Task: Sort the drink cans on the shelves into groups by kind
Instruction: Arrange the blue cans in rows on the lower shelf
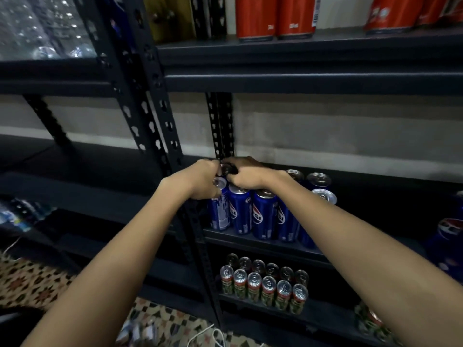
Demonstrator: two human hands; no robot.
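Several blue Pepsi cans (240, 211) stand in a cluster at the left end of the middle shelf (263, 240). Both my hands reach over the back of this cluster. My left hand (204, 179) curls its fingers round the top of a blue can at the far left. My right hand (241, 172) curls over the top of a can in the back row; that can is mostly hidden beneath it. The two hands nearly touch above the cans.
Red cans (275, 16) line the upper shelf. Green-and-red cans (263, 284) stand in two rows on the lower shelf, with more at the right (370, 319). Another blue can (451, 236) is at the right edge. A black upright post (160, 121) stands left of the cans. Patterned carpet (37, 284) covers the floor.
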